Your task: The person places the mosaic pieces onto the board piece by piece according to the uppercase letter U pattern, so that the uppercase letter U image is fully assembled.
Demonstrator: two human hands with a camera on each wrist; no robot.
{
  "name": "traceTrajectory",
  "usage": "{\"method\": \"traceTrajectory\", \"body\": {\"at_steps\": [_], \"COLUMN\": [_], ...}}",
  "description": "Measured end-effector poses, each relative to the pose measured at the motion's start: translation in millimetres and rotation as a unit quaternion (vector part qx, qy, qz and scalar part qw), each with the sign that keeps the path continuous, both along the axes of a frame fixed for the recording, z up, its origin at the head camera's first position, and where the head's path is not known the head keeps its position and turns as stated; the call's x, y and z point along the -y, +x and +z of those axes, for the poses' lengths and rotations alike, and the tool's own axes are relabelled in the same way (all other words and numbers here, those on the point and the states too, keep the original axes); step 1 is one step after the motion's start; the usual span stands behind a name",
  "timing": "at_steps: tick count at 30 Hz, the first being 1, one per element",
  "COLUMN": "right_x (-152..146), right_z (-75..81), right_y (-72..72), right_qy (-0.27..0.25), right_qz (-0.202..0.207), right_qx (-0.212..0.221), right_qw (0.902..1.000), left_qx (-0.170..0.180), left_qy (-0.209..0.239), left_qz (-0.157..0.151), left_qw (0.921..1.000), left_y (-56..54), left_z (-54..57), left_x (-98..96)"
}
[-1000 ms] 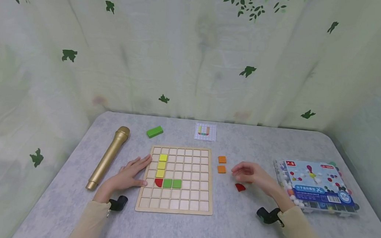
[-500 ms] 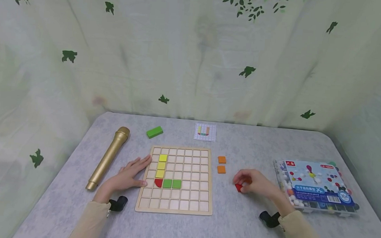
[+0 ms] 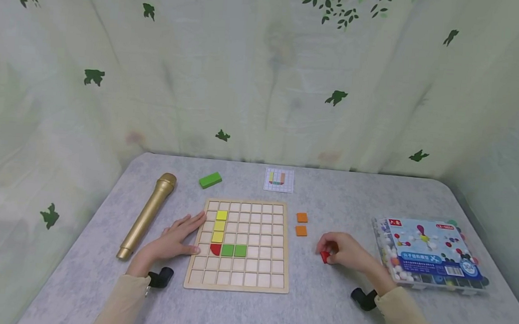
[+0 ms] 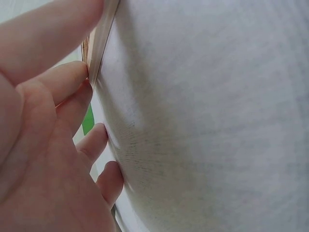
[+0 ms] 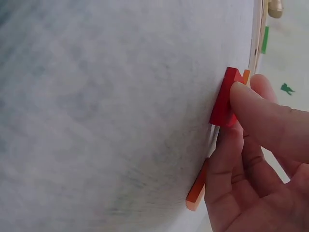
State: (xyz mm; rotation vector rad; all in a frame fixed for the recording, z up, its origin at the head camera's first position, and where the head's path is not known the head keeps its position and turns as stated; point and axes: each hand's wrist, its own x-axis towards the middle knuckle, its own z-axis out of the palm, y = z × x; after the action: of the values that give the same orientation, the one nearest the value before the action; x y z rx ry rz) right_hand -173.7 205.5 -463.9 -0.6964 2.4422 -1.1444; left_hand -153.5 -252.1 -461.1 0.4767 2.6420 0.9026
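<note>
My right hand (image 3: 348,251) pinches a red quarter-round tile (image 3: 324,257) between thumb and fingers, right of the wooden grid board (image 3: 250,293). In the right wrist view the red tile (image 5: 224,99) stands tilted, close over the table. My left hand (image 3: 175,239) lies with straight fingers along the board's left edge. On the board, three yellow squares (image 3: 219,225) form a column. Below them sits another red rounded tile (image 3: 215,250), with two green squares (image 3: 233,250) in a row to its right. Two orange squares (image 3: 301,224) lie between the board and my right hand.
Behind the board lie a small pattern card (image 3: 279,180) with a coloured U shape and a green block (image 3: 210,180). A gold microphone (image 3: 147,217) lies at the left. On the right is a clear box (image 3: 431,254) of coloured balls with a printed label.
My right hand has come down onto the loose red tile, taken it between thumb and fingers and tilted it up slightly. The left hand and board have stayed put.
</note>
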Motion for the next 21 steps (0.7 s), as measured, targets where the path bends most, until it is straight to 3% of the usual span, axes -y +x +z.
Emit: {"method": "traceTrajectory", "body": {"at_steps": [5, 10, 21], "right_x": [3, 10, 45], "right_z": [2.1, 5.5, 10.5], "right_y": [-0.6, -4.3, -13.2], "right_qy": [-0.009, -0.033, -0.078], "right_qz": [0.006, 0.005, 0.025], "right_qx": [0.006, 0.039, 0.064], "right_qw": [0.9999, 0.9987, 0.9946], "left_qx": [-0.004, -0.009, -0.006], "left_qy": [0.001, 0.002, 0.011], "left_qz": [-0.001, -0.003, -0.003], "left_qw": [1.0000, 1.0000, 0.9999], "left_y": [0.2, 0.4, 1.4], "left_z": [0.5, 0.2, 0.2], "left_x": [-0.6, 0.0, -0.6]}}
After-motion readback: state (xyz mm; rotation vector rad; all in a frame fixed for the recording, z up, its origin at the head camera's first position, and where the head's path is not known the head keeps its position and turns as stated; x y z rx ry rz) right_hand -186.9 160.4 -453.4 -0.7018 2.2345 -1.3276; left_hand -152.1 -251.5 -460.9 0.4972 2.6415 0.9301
